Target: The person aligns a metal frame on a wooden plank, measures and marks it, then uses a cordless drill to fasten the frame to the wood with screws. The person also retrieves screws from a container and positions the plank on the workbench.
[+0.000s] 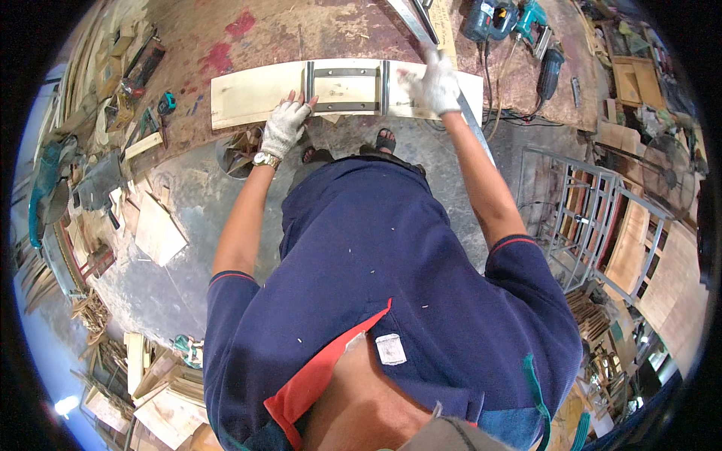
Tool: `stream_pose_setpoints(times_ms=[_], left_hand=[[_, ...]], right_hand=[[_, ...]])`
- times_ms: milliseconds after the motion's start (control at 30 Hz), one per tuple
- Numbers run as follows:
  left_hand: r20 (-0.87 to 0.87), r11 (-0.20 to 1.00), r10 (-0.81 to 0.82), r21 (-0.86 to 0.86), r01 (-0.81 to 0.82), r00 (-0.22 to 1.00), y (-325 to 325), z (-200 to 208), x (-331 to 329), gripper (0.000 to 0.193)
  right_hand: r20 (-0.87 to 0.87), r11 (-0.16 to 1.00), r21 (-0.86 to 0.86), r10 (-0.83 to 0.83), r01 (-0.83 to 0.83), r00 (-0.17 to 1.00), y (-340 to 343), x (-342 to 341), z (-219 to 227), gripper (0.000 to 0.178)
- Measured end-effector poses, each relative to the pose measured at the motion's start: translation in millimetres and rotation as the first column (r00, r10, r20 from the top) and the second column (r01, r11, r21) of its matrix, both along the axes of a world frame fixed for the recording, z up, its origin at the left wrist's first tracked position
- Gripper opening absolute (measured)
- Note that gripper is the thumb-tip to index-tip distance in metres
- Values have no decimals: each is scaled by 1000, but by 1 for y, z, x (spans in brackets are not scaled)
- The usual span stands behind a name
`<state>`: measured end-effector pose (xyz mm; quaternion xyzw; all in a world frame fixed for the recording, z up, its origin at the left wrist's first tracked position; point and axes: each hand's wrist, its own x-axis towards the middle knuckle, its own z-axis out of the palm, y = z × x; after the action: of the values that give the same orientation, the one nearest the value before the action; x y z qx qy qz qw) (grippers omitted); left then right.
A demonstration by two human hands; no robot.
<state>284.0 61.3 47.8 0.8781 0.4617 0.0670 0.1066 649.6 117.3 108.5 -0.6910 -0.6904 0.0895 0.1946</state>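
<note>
A long pale wooden board [259, 95] lies along the near edge of the workbench, with a dark metal frame [347, 73] on its middle. The frame has two uprights and two cross bars with holes. My left hand [286, 126], in a white glove with bare fingertips, rests at the board's near edge. Its outstretched fingers touch the board beside the frame's left upright. Over the right part of the board is my gloved right hand [436, 86], smeared by motion. Whether its fingers hold anything cannot be made out.
A long metal bar [476, 131] slants past my right hand. Power tools [531, 19] with cords lie at the bench's far right. A small teal tool [167, 103] is on the left. Offcuts [160, 229] litter the floor, and a metal rack [579, 218] stands right.
</note>
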Motion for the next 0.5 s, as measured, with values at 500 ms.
stream_pose_setpoints(times_ms=[500], left_hand=[[-11, 999, -17, -44, 17, 1000, 6, -1, 1, 91]], right_hand=[[8, 887, -171, 437, -429, 900, -71, -27, -30, 41]])
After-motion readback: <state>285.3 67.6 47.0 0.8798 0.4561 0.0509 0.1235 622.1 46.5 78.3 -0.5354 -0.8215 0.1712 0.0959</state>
